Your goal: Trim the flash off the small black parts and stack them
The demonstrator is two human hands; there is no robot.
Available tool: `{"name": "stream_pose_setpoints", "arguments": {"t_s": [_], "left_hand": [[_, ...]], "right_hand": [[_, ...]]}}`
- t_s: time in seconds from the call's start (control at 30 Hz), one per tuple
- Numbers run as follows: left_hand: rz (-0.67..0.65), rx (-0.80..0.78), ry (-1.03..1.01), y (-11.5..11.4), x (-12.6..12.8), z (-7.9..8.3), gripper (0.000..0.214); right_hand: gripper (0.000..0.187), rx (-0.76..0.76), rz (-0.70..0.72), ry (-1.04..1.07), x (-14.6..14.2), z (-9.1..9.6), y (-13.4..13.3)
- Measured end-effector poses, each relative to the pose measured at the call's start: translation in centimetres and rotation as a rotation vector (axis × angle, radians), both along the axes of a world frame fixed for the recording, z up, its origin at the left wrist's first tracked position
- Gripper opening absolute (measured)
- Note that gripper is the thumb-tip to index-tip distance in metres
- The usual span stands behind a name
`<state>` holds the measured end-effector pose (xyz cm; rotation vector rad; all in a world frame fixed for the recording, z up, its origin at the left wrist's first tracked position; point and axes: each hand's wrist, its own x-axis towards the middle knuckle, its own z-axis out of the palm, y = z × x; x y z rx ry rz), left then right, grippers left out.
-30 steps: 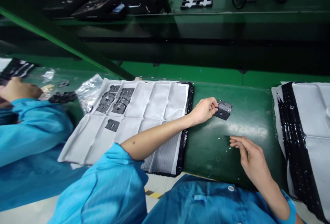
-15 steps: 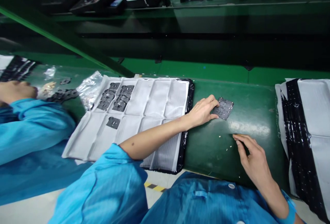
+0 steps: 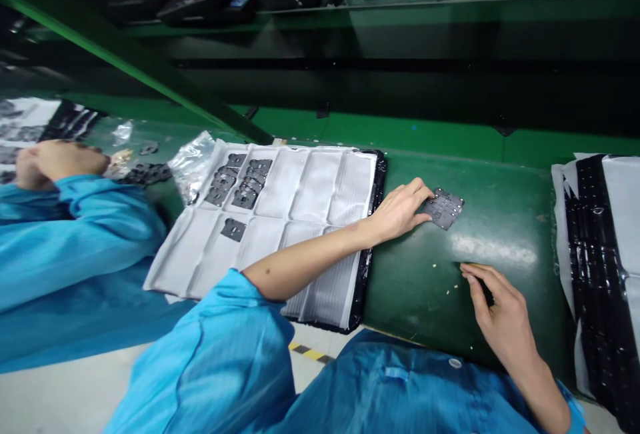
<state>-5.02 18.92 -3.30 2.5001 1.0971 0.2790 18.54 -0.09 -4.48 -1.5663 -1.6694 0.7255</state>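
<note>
My left hand (image 3: pixel 404 211) has its thumb and fingertips at the left edge of a flat dark grey plate (image 3: pixel 447 209) with small holes and cut-outs, lying on the green bench. Whether it is one plate or several side by side is hard to tell. Lower right, my right hand (image 3: pixel 501 307) is held just over the bench with thumb and index finger pinched together. Anything between those fingertips is too small to make out. Tiny pale bits (image 3: pixel 455 287) lie on the bench left of my right hand.
My left forearm crosses a white compartmented tray (image 3: pixel 313 184) holding several dark plates (image 3: pixel 253 183). Another black-and-white tray (image 3: pixel 620 214) is at the right. A clear plastic bag (image 3: pixel 194 166) and a co-worker's hands (image 3: pixel 65 164) are on the left. A green beam (image 3: pixel 150 77) slants overhead.
The whole view has shifted slightly. Both my hands keep almost the same pose, the left at the plate, the right pinched. More of the co-worker's hands shows at the left.
</note>
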Motion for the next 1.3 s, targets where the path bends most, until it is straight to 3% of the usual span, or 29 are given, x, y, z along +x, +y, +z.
{"name": "stream_pose_setpoints", "arguments": {"t_s": [0.33,0.63,0.93,1.3], "left_hand": [[-0.029,0.040,0.030,-1.5,-1.3,-0.3,0.015],[-0.120,0.154,0.151,-2.6,-1.0,-0.4,0.041],[-0.151,0.207,0.185,-2.4,-0.5,-0.5,0.039],[-0.087,0.222,0.138,-1.1,0.0,-0.6,0.034]], "right_hand": [[0.022,0.000,-0.024,-0.011,0.0,0.0,0.1],[0.021,0.029,-0.007,-0.008,-0.1,-0.2,0.2],[0.021,0.038,-0.005,-0.004,-0.2,-0.7,0.1],[0.024,0.017,-0.033,-0.012,-0.5,-0.7,-0.1]]}}
